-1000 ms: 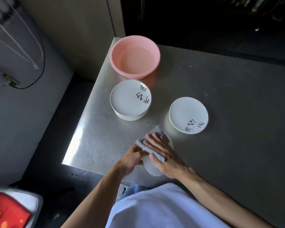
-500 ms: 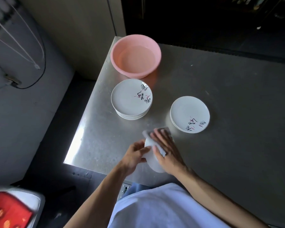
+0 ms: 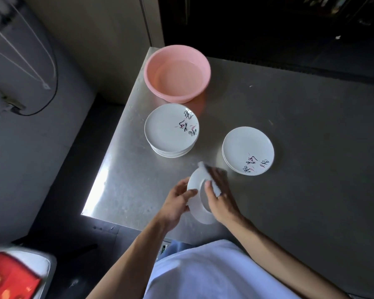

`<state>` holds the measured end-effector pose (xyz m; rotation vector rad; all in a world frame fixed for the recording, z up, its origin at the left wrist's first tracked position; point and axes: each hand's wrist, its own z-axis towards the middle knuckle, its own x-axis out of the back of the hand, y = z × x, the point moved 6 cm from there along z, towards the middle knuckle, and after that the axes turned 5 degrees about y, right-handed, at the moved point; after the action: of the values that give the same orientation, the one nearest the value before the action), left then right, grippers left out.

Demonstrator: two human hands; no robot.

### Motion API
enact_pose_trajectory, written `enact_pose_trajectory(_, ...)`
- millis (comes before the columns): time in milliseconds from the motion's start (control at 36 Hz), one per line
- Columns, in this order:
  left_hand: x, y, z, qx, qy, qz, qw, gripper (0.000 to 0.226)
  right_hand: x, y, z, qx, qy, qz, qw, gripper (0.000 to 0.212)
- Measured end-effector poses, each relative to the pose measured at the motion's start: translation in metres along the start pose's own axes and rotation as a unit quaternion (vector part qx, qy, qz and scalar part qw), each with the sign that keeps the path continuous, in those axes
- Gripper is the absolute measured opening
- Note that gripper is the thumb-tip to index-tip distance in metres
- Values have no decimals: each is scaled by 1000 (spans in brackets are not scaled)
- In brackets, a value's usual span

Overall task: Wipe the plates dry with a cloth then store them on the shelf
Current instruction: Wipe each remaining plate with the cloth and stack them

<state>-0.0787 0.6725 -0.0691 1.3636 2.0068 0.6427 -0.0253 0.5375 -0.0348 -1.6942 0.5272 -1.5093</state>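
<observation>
Steel table (image 3: 289,108) in a dim corner is where I am working. Just above its near edge is the plate (image 3: 195,205), tipped steeply so that its long axis runs from far-left to near-right. The side with what looks like a foot ring faces up and right. My left hand (image 3: 177,203) grips its left rim, thumb over the edge. My right hand (image 3: 221,199) has the cloth (image 3: 214,188) bunched under curled fingers and pressed to the plate's far side; the fingertips are blurred. I judge this to be mid-wipe. Beyond, the short stack (image 3: 247,147) on the right is probably the dried plates. The tall stack (image 3: 170,128) beside the pink basin (image 3: 177,72) is probably waiting, though I cannot be sure. Nothing is stored, and I see no shelf.
</observation>
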Motion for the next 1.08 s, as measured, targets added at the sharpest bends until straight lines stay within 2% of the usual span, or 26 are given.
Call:
enact_pose_trajectory(56,-2,4,0,-19,-16,45,999,21,-12,-14,-9,148,-59,-50,986,48)
enact_pose_trajectory(111,0,4,0,-22,-14,61,998,18,-21,-6,-9,190,-75,-89,975,47)
enact_pose_trajectory(139,2,3,1,-18,-16,66,998,19,-22,2,-6,177,-61,-111,976,48)
enact_pose_trajectory(167,3,3,1,-11,-19,67,998,20,-21,12,-1,125,-44,-123,984,50)
enact_pose_trajectory(222,4,1,1,-1,-19,60,998,23,-12,31,9,-43,-9,-102,994,56)
enact_pose_trajectory(250,4,0,0,0,-20,57,998,24,-9,37,11,-96,-7,-90,991,58)
enact_pose_trajectory(278,4,0,0,1,-22,55,998,23,-10,38,10,-95,-15,-79,992,57)
enact_pose_trajectory(306,3,-1,-1,1,-24,54,998,23,-11,28,8,-36,-30,-82,996,54)
enact_pose_trajectory(361,3,-2,-1,-9,-30,56,998,21,-17,4,-6,133,-81,-96,983,50)
enact_pose_trajectory(417,1,0,-2,-22,-37,52,998,24,-17,-3,-13,202,-93,-93,970,49)
enact_pose_trajectory(472,-1,-1,-2,-11,-35,14,999,30,-9,4,-8,139,-23,-78,987,48)
enact_pose_trajectory(528,0,-4,-1,13,-15,-22,1000,32,1,25,-2,-19,45,-5,999,46)
enact_pose_trajectory(583,2,-8,2,36,9,-43,998,35,4,38,1,-143,64,44,987,45)
enact_pose_trajectory(611,3,-8,3,42,14,-41,998,38,2,38,-1,-163,59,57,983,43)
enact_pose_trajectory(639,3,-8,4,43,12,-32,998,38,2,29,-2,-138,50,62,987,43)
enact_pose_trajectory(694,1,-3,3,36,-6,5,999,30,-7,9,-8,-24,-1,43,999,47)
enact_pose_trajectory(778,1,2,1,15,-36,46,998,22,-21,9,-22,103,-59,-40,992,52)
enact_pose_trajectory(833,3,2,0,15,-37,53,998,24,-20,29,-19,66,-35,-87,993,53)
enact_pose_trajectory(917,5,2,0,24,-32,58,997,28,-6,51,-11,-110,4,-85,990,61)
enact_pose_trajectory(944,5,2,1,26,-34,58,997,29,-5,50,-10,-120,6,-73,990,62)
enact_pose_trajectory(972,5,1,1,27,-37,60,997,29,-4,40,-10,-87,1,-67,994,59)
enact_pose_trajectory(1028,3,2,1,22,-42,63,997,26,-6,11,-17,65,-21,-73,995,52)
enact_pose_trajectory(1083,4,1,2,12,-41,58,997,25,-15,1,-28,182,-64,-94,977,50)
